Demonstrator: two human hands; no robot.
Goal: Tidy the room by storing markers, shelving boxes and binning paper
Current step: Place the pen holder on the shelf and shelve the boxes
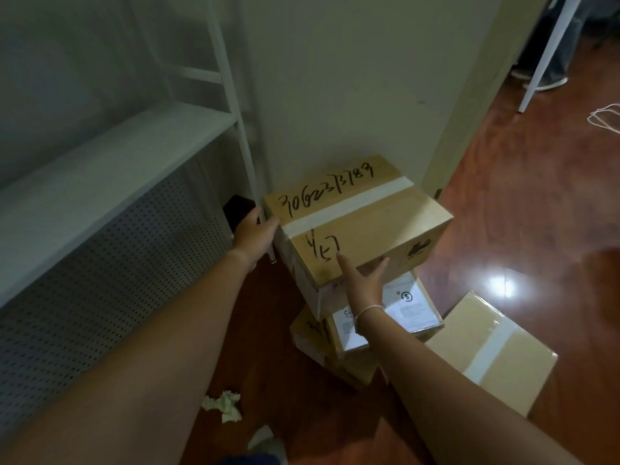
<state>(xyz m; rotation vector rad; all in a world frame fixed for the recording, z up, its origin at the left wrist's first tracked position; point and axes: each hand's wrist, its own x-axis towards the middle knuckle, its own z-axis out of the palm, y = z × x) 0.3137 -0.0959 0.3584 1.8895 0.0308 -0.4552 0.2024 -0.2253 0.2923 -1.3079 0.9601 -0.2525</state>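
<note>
From my seat: white shelf (110, 152) at 9 o'clock. My left hand (255, 234) presses the left end of the top box (362, 223), fingers hidden so can't tell their curl. It's tan cardboard, white tape stripe, black marker scrawl, stacked on another box (335, 350). Right hand (364, 280) lies flat on its near edge, fingers straight. Crumpled paper (224, 405) on the floor at 6, another taped box (493, 354) at 4 o'clock.

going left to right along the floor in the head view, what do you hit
white perforated metal shelf unit → crumpled pale paper wad → handwritten brown cardboard box held by left hand and right hand → plain taped cardboard box on the floor
</note>
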